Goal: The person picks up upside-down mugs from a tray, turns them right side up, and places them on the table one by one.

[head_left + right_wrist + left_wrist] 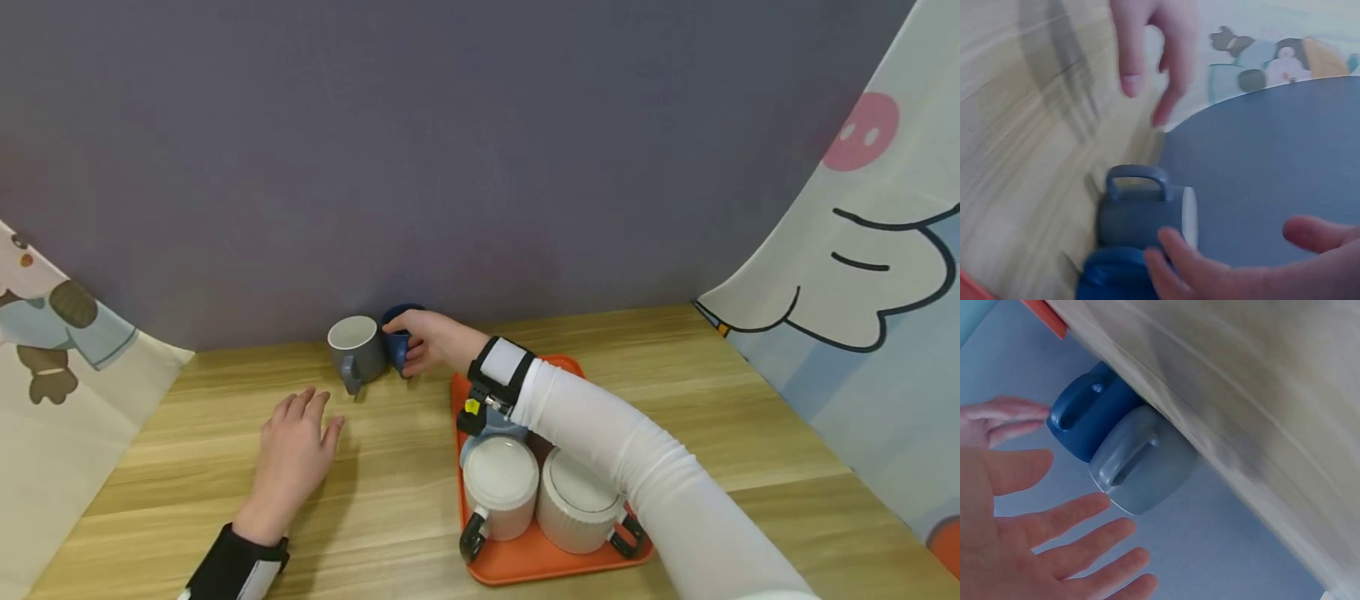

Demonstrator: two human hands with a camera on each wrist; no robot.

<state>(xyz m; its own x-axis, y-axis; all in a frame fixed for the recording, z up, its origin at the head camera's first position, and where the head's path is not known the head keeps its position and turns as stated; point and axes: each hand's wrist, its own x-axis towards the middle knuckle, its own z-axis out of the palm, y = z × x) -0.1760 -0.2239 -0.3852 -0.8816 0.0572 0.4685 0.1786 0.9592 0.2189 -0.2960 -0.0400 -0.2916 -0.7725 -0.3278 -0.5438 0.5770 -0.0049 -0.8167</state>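
Note:
A dark blue mug (398, 337) stands upright by the back wall. Beside it is a grey mug (360, 354) with a pale inside, its handle pointing toward me. My right hand (438, 340) is at the blue mug, thumb over the rim side and fingers by the handle. In the right wrist view the thumb and fingers of that hand (1241, 269) are spread apart; whether they touch the mug is unclear. My left hand (296, 450) hovers over the table, fingers extended and holding nothing, nearer me than the grey mug (1147, 462).
An orange tray (517, 568) lies at right of centre. On it are two upside-down white mugs (501, 475) with black handles and a light blue item (498, 423), partly hidden under my right arm. A grey wall (450, 167) rises behind the wooden table (405, 500).

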